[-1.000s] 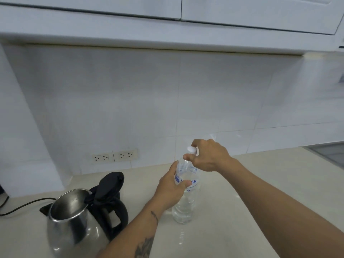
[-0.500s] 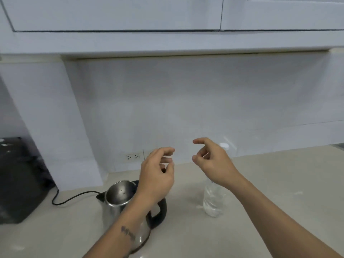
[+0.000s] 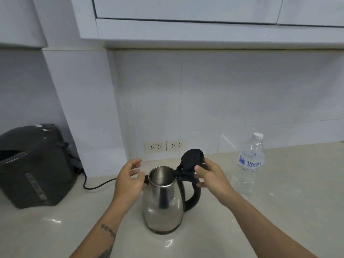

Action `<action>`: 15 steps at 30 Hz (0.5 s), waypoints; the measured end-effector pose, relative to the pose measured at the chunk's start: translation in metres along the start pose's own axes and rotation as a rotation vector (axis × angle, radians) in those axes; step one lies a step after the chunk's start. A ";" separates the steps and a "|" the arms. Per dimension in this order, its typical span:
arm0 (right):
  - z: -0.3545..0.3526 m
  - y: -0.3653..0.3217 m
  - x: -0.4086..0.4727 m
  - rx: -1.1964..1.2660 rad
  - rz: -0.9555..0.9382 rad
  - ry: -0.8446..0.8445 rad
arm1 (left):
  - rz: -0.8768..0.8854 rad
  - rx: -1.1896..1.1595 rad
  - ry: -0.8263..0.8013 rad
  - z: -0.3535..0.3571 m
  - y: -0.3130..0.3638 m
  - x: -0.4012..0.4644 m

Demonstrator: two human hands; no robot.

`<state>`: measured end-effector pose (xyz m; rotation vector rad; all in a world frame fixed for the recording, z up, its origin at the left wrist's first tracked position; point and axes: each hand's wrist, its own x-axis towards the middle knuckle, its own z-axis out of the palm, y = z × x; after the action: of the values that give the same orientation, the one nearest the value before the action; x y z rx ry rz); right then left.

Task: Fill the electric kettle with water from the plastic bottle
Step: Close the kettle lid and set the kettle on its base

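Observation:
The steel electric kettle (image 3: 163,203) stands in the middle of the counter with its black lid (image 3: 191,161) tipped up and its mouth uncovered. My right hand (image 3: 212,175) is at the top of the black handle, fingers spread and touching the lid's hinge area. My left hand (image 3: 128,179) hovers just left of the kettle's spout, fingers apart, holding nothing. The clear plastic water bottle (image 3: 249,164) with a white cap and blue label stands upright to the right, apart from both hands.
A dark grey appliance (image 3: 35,166) sits at the left on the beige counter (image 3: 279,211), with a black cord (image 3: 96,185) running toward the kettle. Two wall sockets (image 3: 165,146) are behind the kettle. White cabinets hang overhead.
Both hands left the bottle, which now stands capped at the right. The view swung left, and my hands moved to either side of the kettle.

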<state>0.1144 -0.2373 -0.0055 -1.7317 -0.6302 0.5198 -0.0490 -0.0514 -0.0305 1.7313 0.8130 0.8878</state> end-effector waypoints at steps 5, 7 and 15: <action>0.023 -0.022 0.002 -0.218 -0.205 0.026 | -0.185 -0.062 -0.182 -0.011 -0.046 -0.009; 0.034 -0.026 0.005 -0.548 -0.299 0.022 | -0.247 -0.118 -0.271 -0.010 -0.058 -0.011; 0.072 -0.026 0.011 -1.040 -0.365 -0.242 | -0.283 -0.116 -0.448 -0.002 -0.060 -0.008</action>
<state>0.0732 -0.1727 0.0023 -2.4311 -1.5433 0.1168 -0.0621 -0.0400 -0.0884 1.5810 0.6669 0.3304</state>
